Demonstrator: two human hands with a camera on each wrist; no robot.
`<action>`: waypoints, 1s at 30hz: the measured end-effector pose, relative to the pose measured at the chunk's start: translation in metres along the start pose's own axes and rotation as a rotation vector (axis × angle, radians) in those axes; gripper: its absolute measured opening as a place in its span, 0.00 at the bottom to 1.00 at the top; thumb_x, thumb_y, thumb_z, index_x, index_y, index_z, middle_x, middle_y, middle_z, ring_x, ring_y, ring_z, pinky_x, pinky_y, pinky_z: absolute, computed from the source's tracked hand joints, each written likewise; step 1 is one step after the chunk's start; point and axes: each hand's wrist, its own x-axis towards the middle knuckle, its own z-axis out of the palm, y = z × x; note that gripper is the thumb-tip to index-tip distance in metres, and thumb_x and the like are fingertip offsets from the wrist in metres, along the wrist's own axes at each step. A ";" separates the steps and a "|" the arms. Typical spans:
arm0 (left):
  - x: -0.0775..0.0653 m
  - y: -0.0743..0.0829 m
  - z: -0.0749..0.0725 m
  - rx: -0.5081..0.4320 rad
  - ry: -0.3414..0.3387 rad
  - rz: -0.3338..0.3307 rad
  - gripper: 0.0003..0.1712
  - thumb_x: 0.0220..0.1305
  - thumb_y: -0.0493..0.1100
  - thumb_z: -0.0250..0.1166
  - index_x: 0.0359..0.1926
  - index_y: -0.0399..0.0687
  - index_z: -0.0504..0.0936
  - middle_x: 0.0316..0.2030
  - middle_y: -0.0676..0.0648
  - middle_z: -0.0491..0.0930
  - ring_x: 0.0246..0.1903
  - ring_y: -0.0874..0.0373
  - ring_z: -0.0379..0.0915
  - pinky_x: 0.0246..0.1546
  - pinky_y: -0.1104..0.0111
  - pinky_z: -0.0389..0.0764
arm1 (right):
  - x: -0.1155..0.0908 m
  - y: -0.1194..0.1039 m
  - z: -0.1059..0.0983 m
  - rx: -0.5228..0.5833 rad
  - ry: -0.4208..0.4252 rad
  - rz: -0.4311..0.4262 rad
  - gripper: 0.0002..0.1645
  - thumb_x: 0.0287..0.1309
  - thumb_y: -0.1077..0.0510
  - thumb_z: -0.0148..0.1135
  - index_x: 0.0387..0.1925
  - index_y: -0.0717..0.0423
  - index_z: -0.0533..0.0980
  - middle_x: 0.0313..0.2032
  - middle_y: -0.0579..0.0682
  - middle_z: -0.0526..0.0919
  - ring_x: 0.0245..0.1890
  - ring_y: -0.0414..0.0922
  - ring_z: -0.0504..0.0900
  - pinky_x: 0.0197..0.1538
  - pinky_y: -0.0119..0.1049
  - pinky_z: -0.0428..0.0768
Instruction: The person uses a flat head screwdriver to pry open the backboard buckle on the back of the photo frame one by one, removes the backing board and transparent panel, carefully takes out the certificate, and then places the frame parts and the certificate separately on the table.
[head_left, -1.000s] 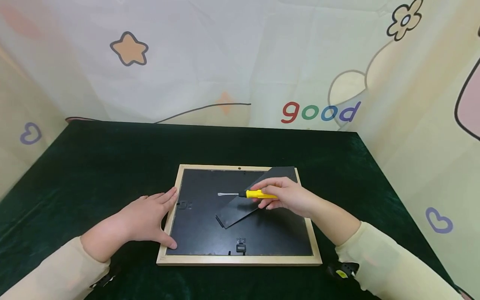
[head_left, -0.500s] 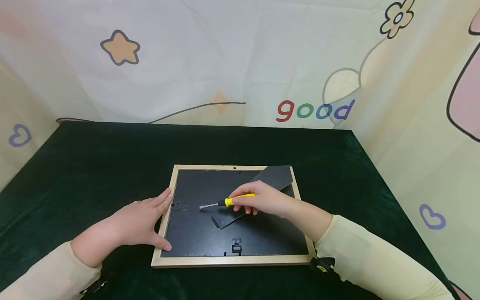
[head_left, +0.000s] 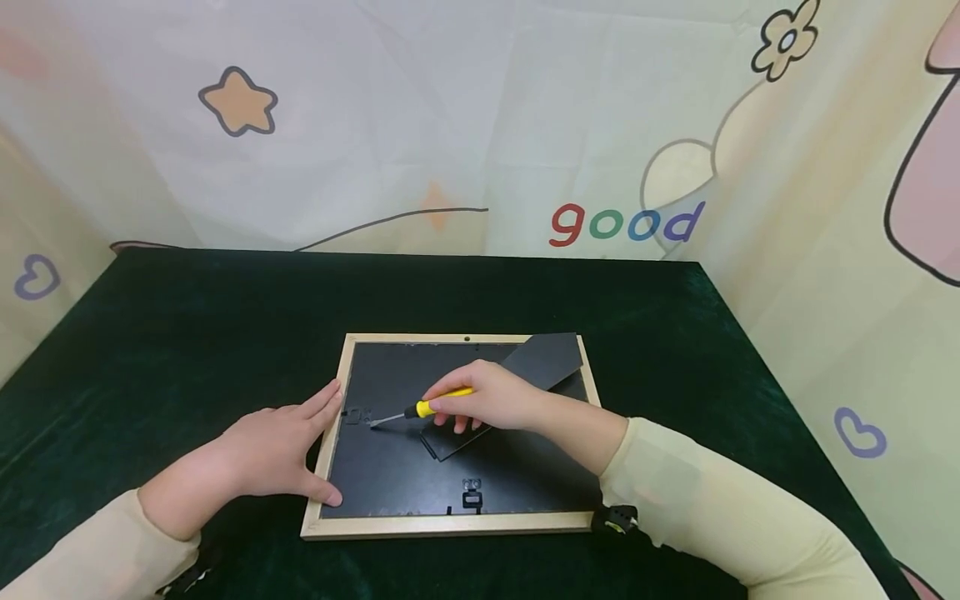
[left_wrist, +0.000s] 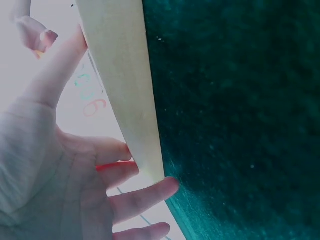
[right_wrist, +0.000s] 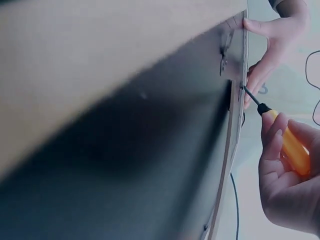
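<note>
A picture frame with a pale wooden border (head_left: 450,524) lies back side up, its black backing board (head_left: 390,475) showing. My right hand (head_left: 487,398) grips a screwdriver (head_left: 426,408) by its yellow handle. The metal tip points left and down, at or just above the small hanger plate (head_left: 360,416) near the left edge; contact is hard to tell. My left hand (head_left: 262,450) rests along the frame's left side with fingers spread, thumb near the lower left corner. In the left wrist view, the left fingers (left_wrist: 145,197) touch the frame's side.
A black stand leg (head_left: 551,357) lies diagonally across the backing, partly hidden by my right hand. Another small hanger (head_left: 472,493) sits at the lower edge. Dark green cloth (head_left: 225,317) covers the table, and a printed curtain (head_left: 375,125) hangs behind it.
My right hand has carried the screwdriver left and down across the backing, and its tip now tilts toward the left hanger. My left hand stays at the frame's left side.
</note>
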 end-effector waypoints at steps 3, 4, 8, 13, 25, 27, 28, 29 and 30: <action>-0.001 0.001 -0.001 0.025 -0.011 -0.016 0.71 0.33 0.79 0.64 0.70 0.38 0.53 0.71 0.39 0.47 0.54 0.42 0.70 0.36 0.58 0.78 | 0.005 -0.003 -0.001 -0.021 0.005 -0.019 0.15 0.61 0.58 0.59 0.49 0.57 0.79 0.31 0.46 0.83 0.25 0.48 0.81 0.29 0.33 0.79; -0.001 0.001 -0.002 0.025 -0.017 -0.020 0.71 0.33 0.78 0.64 0.70 0.39 0.53 0.71 0.39 0.47 0.53 0.43 0.71 0.34 0.61 0.77 | 0.007 -0.004 -0.001 -0.024 0.005 -0.022 0.15 0.61 0.58 0.59 0.49 0.57 0.79 0.31 0.46 0.83 0.26 0.48 0.81 0.29 0.32 0.78; -0.001 0.002 -0.003 0.009 -0.030 -0.027 0.71 0.33 0.78 0.65 0.71 0.40 0.52 0.71 0.39 0.46 0.52 0.43 0.72 0.33 0.61 0.77 | 0.012 -0.005 0.001 -0.022 -0.009 -0.023 0.16 0.61 0.59 0.59 0.50 0.58 0.79 0.31 0.47 0.83 0.26 0.48 0.81 0.29 0.31 0.77; 0.001 0.002 -0.002 0.013 -0.001 -0.016 0.72 0.32 0.79 0.64 0.70 0.39 0.53 0.71 0.39 0.47 0.57 0.41 0.67 0.47 0.47 0.73 | 0.016 -0.007 0.005 -0.024 -0.030 -0.028 0.15 0.62 0.59 0.58 0.50 0.58 0.79 0.31 0.49 0.83 0.26 0.49 0.82 0.29 0.30 0.77; -0.001 0.003 -0.002 0.031 0.010 -0.022 0.72 0.31 0.81 0.62 0.70 0.39 0.55 0.70 0.39 0.49 0.61 0.33 0.56 0.54 0.32 0.52 | 0.021 -0.015 0.012 -0.036 -0.022 -0.008 0.16 0.63 0.58 0.58 0.51 0.57 0.78 0.31 0.52 0.82 0.23 0.49 0.82 0.30 0.31 0.79; -0.001 0.003 -0.002 0.029 0.006 -0.024 0.72 0.31 0.80 0.62 0.70 0.39 0.55 0.70 0.39 0.49 0.62 0.32 0.55 0.53 0.31 0.52 | 0.020 -0.017 0.013 -0.022 -0.018 0.005 0.16 0.63 0.58 0.57 0.51 0.57 0.78 0.31 0.52 0.82 0.22 0.49 0.82 0.30 0.31 0.80; 0.000 0.003 -0.002 0.028 0.004 -0.025 0.72 0.31 0.80 0.62 0.70 0.39 0.55 0.70 0.39 0.49 0.62 0.31 0.54 0.53 0.31 0.52 | 0.020 -0.018 0.013 -0.015 -0.016 0.010 0.16 0.63 0.58 0.57 0.51 0.57 0.78 0.31 0.52 0.82 0.22 0.49 0.82 0.31 0.31 0.80; 0.000 0.002 -0.002 0.026 0.003 -0.028 0.72 0.31 0.80 0.62 0.70 0.39 0.55 0.70 0.39 0.49 0.62 0.31 0.54 0.53 0.31 0.51 | 0.020 -0.019 0.013 -0.010 -0.015 0.015 0.16 0.63 0.58 0.57 0.51 0.57 0.78 0.31 0.52 0.82 0.22 0.49 0.83 0.31 0.31 0.80; 0.000 0.002 -0.002 0.026 0.003 -0.030 0.72 0.31 0.81 0.62 0.70 0.39 0.55 0.70 0.39 0.49 0.62 0.31 0.53 0.53 0.31 0.51 | 0.020 -0.019 0.014 -0.008 -0.013 0.017 0.16 0.63 0.58 0.57 0.51 0.57 0.78 0.30 0.52 0.82 0.22 0.49 0.83 0.31 0.31 0.80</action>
